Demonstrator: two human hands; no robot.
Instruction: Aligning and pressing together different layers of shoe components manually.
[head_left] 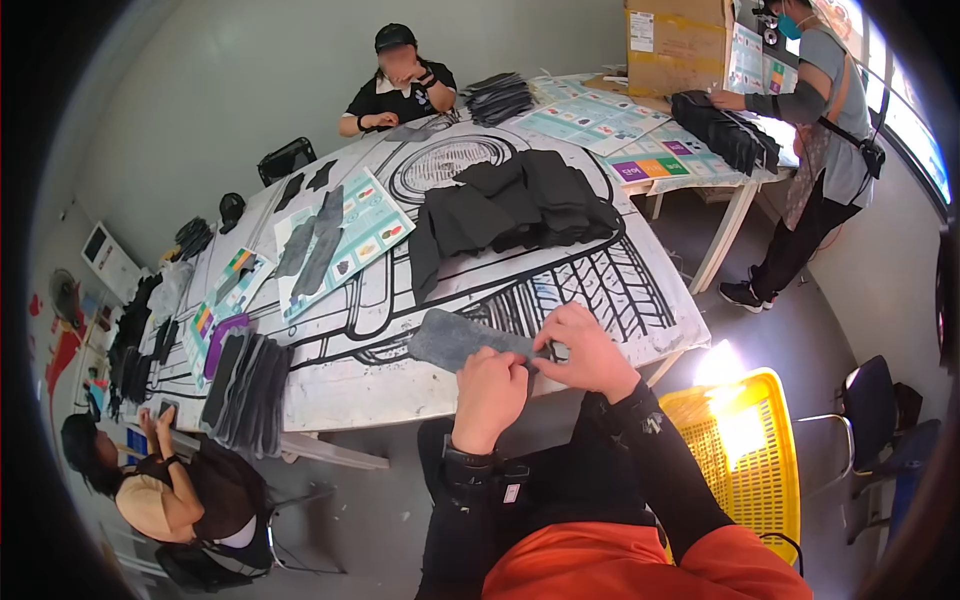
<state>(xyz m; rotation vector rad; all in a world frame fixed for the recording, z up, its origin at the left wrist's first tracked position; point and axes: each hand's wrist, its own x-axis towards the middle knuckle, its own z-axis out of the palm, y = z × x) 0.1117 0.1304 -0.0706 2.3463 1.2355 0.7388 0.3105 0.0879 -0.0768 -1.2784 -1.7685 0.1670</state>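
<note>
A long dark grey piece (pixel 452 340), flat and soft like cut fabric with a rounded wide end, lies at the table's front edge. My left hand (pixel 490 396) is closed on its narrower part, knuckles up. Close on the right, my right hand (pixel 590 350) pinches the narrow end between thumb and fingers. What exactly sits between those fingertips is too small to make out. Just beyond my hands rests a loose heap of black cloth pieces (pixel 510 210).
The table (pixel 340 405) bears a painted line drawing. A stack of grey pieces (pixel 245 390) stands left, beside printed sheets (pixel 370 240). A yellow plastic basket (pixel 790 480) is at my right. Co-workers sit at the far side (pixel 400 100) and left (pixel 180 490); another stands right (pixel 835 130).
</note>
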